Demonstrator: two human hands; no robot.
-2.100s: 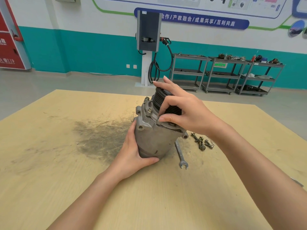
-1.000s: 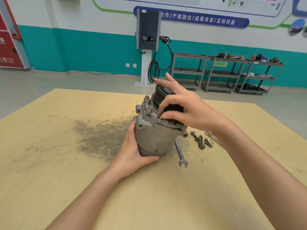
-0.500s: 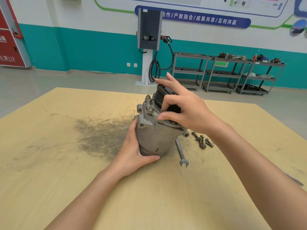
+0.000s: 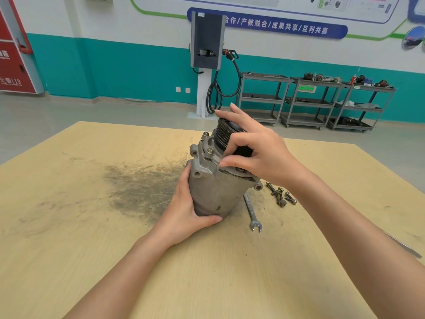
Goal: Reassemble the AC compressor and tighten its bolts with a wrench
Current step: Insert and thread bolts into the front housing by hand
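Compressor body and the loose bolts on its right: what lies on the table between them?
In the head view, the wrench lies on the table between the compressor and the loose bolts, its open end toward the camera.

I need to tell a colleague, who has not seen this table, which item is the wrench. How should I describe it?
Start at the grey compressor standing tilted in the middle of the wooden table, held by both hands. Just to its right, a slim silver wrench lies flat, its open jaw end pointing toward the person. The loose bolts further right are short and brownish; the wrench is long, flat and shiny.
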